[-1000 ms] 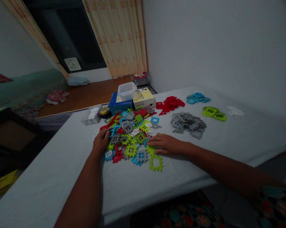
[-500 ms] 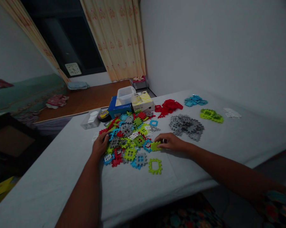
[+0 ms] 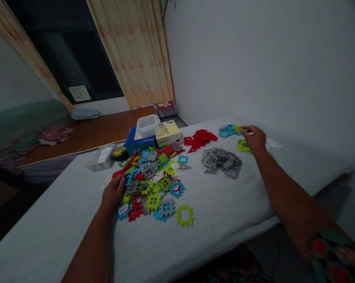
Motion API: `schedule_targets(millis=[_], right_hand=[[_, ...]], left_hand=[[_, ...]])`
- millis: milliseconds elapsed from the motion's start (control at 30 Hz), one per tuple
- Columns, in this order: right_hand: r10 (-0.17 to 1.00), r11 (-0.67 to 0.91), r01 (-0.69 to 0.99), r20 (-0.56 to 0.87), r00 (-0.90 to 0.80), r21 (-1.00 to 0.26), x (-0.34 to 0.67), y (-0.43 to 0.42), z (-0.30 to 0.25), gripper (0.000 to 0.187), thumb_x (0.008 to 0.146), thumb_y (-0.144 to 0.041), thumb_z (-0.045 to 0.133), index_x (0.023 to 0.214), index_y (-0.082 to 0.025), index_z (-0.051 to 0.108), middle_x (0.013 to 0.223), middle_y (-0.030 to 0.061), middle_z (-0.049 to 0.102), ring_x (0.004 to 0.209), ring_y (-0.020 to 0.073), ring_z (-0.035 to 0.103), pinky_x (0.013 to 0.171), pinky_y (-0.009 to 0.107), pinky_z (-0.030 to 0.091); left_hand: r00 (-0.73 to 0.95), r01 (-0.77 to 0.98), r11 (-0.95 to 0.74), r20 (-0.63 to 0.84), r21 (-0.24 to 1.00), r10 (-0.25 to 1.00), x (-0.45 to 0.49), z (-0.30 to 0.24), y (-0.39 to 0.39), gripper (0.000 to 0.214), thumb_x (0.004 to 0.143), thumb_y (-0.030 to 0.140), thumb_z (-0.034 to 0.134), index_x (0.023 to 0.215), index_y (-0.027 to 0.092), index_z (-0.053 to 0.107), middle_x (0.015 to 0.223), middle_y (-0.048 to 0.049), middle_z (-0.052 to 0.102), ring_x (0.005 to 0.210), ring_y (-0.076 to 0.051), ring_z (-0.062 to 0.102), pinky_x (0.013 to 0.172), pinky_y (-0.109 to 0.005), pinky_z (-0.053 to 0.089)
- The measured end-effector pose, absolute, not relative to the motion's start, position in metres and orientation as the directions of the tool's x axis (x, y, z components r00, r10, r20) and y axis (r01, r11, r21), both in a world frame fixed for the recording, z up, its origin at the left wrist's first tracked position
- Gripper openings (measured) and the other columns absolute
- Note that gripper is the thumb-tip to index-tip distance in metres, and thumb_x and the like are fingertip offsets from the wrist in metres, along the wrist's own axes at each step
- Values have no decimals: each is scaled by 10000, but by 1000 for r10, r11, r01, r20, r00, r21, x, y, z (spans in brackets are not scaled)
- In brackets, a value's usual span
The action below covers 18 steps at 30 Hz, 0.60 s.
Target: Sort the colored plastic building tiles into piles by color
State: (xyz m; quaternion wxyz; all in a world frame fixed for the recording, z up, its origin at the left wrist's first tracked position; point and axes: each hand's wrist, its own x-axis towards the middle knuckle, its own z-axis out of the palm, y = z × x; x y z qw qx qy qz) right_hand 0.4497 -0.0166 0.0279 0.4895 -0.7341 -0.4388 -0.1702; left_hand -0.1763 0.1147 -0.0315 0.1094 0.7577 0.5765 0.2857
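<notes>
My right hand [image 3: 256,138] is raised over the far right of the table, pinching a lime-green interlocking building plate [image 3: 236,128] by its edge. Just beyond that plate is a pile of blue pieces [image 3: 226,131], and a green pile [image 3: 243,146] lies under the hand, partly covered by it. At the left edge of a big mixed heap of notched plates [image 3: 149,184], my left hand [image 3: 114,192] rests with its fingers against the pieces, gripping none that I can see. A single green square frame [image 3: 185,215] lies at the heap's near side.
Sorted piles of red [image 3: 201,139], grey [image 3: 222,162] and white pieces [image 3: 273,144] lie on the white-covered table [image 3: 207,216]. Behind the heap stand a blue box [image 3: 139,142], a clear tub [image 3: 148,125], a yellow-and-white box [image 3: 169,133], a clear container [image 3: 100,159] and a round black tin [image 3: 119,152].
My right hand has carried the green plate from the heap's right side to the far right, by the blue and green piles. My left hand stays at the heap. The view has shifted slightly right.
</notes>
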Motion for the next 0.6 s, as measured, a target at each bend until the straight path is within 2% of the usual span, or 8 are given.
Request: schedule_targets(millis=[67,133,267,467,600], right_hand=[[404,-275,775,663,630,-569,479,-25,4,334,850,-367,539,1012,-154,740,993,131,704,822,230,618,819,380,468],[404,-362,744,625,668,-561,497,-34,-16,344,841,-364,539,1020,-159,750,966,130,686,809,232,590,781,373,456],[421,-485,727,599,681,-486,509,-42,-34,341,840,-369,548,1034,-197,769,985,130,662,915,270,541,757,375,439],[528,-569,724,502,685,-389,499,-38,-35,336,841,-315,541,1066,-225,774,1048,139,660,976,292,522,774,400,445],[540,-518,771,557,631,-370,487,-36,-33,401,852,-289,503,1174,-189,720,1105,153,662,1025,321,523,830,449,452]], left_hand=[[170,820,-308,308,482,936,-178,-32,117,504,903,484,391,1250,247,669,1255,-70,681,1152,-261,625,975,-394,503],[155,830,-294,312,474,938,-179,-34,118,507,899,491,390,1233,241,678,1247,-78,685,1141,-269,632,968,-403,507],[148,830,-295,322,473,935,-180,-34,119,513,890,491,392,1217,233,690,1219,-81,696,1114,-276,643,955,-409,515],[148,820,-311,346,482,927,-179,-32,118,449,869,467,437,1164,273,713,1144,-46,725,1055,-266,662,920,-391,536],[132,824,-288,328,488,935,-179,-32,118,460,877,462,428,1177,255,708,1172,-62,716,1079,-272,655,938,-404,527]])
